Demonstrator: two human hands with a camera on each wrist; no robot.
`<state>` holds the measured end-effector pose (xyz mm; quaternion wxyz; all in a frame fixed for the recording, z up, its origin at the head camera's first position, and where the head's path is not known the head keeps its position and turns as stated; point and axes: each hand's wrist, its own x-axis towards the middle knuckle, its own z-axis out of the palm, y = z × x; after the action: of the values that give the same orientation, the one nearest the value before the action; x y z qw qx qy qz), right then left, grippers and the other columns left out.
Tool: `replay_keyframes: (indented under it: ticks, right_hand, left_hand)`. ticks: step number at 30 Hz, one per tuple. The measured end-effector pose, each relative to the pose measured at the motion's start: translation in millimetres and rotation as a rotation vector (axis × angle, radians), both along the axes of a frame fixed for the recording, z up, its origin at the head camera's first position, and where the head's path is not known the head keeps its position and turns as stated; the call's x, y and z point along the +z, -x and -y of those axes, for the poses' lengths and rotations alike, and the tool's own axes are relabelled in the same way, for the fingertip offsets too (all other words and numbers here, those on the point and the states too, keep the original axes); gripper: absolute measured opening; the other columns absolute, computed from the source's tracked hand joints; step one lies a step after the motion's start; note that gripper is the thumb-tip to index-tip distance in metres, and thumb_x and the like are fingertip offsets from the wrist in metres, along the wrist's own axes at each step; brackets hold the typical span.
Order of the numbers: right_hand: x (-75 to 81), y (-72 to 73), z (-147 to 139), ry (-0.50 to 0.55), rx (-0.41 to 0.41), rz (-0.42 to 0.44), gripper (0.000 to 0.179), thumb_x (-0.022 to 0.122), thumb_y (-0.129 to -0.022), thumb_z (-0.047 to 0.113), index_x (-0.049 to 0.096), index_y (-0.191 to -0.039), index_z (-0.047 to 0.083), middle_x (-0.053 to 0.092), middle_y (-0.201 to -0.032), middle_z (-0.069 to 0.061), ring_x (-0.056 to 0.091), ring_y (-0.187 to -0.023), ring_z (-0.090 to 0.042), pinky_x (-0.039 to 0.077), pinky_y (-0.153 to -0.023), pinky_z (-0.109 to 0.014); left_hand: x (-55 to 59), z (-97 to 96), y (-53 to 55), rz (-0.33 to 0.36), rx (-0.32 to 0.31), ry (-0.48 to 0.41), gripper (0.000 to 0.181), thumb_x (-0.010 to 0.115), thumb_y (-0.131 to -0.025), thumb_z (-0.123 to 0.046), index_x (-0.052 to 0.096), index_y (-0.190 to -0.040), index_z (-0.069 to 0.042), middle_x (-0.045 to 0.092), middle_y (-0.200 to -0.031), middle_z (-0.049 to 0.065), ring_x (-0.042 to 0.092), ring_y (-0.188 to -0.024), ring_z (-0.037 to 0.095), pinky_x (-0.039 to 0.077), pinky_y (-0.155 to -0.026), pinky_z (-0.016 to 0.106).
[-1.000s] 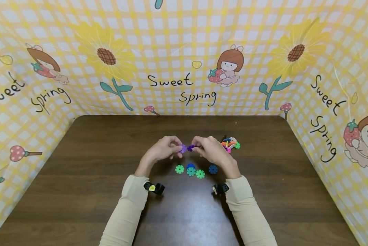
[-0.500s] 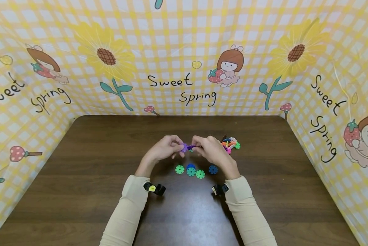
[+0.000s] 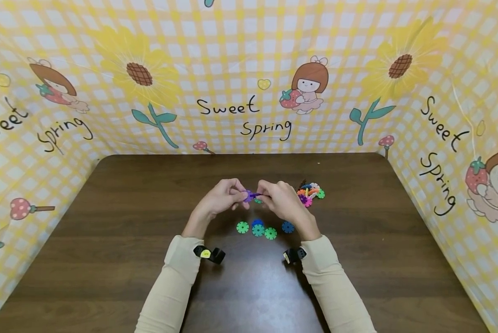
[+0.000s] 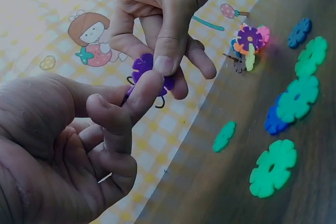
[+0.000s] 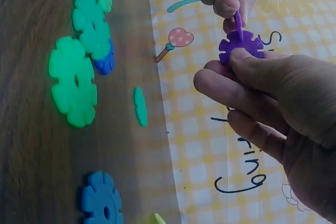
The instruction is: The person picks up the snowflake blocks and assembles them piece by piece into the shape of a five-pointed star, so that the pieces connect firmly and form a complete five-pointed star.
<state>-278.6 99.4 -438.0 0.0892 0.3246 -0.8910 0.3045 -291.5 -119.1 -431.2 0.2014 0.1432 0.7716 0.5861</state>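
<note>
While the left hand pinches a purple disc tight, the right hand pinches a darker disc, edges meeting, both above the table, beyond green discs and blue discs.

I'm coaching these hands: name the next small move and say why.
Probably press the lighter purple disc in the left hand into the notched purple disc in the right hand: both are pinched, and their rims appear to meet crosswise.

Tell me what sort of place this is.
Probably a curtained-off tabletop booth: a dark brown wood-grain table, a yellow-and-white checked cartoon-print sheet on three sides, and purple notched plastic discs.
</note>
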Motion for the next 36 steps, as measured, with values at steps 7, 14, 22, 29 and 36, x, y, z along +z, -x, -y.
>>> replay_keyframes:
  ticks: [7,14,22,29,36]
  right_hand:
    - [-2.0,4.0,-3,0.019,0.034,0.183,0.006,0.070,-0.095,0.013,0.066,-0.095,0.009,0.075,-0.085,-0.007,0.068,-0.063,-0.014,0.050,-0.054,-0.025]
    - [-6.3,5.5,-3,-0.109,0.084,0.392,0.020,0.071,-0.095,0.016,0.069,-0.110,0.004,0.073,-0.091,-0.003,0.067,-0.074,-0.012,0.055,-0.067,-0.025]
    - [-17.2,0.5,4,-0.294,0.219,0.489,0.031,0.083,-0.085,0.022,0.068,-0.111,0.015,0.062,-0.099,0.000,0.056,-0.091,-0.017,0.051,-0.081,-0.034]
    - [-20.2,0.3,4,-0.312,0.220,0.455,0.020,0.080,-0.087,0.017,0.067,-0.102,0.016,0.060,-0.094,0.001,0.056,-0.088,-0.015,0.050,-0.078,-0.033]
    - [-14.0,0.9,-1,-0.229,0.188,0.423,0.008,0.073,-0.093,0.014,0.066,-0.093,0.013,0.063,-0.081,0.005,0.056,-0.074,-0.010,0.050,-0.070,-0.026]
  left_hand:
    - [2.0,1.6,0.5,0.008,-0.026,0.064,0.011,0.057,-0.102,-0.008,0.056,-0.104,0.003,0.073,-0.081,0.014,0.053,-0.055,0.016,0.046,-0.056,0.030]
    - [5.6,6.2,2.2,0.019,-0.048,0.064,0.014,0.055,-0.103,-0.010,0.053,-0.110,0.002,0.073,-0.085,0.015,0.054,-0.056,0.016,0.049,-0.060,0.033]
    - [6.4,10.8,1.0,0.025,-0.016,0.026,0.021,0.056,-0.103,-0.010,0.051,-0.120,0.000,0.071,-0.099,0.027,0.055,-0.058,0.019,0.049,-0.066,0.038]
    - [6.0,13.5,0.2,0.001,-0.027,0.015,0.024,0.055,-0.104,-0.010,0.059,-0.124,0.002,0.072,-0.100,0.026,0.054,-0.058,0.018,0.048,-0.064,0.037]
    - [9.2,14.8,-3.0,0.024,-0.015,0.013,0.020,0.055,-0.103,-0.009,0.056,-0.120,0.002,0.071,-0.101,0.027,0.055,-0.057,0.015,0.049,-0.064,0.037]
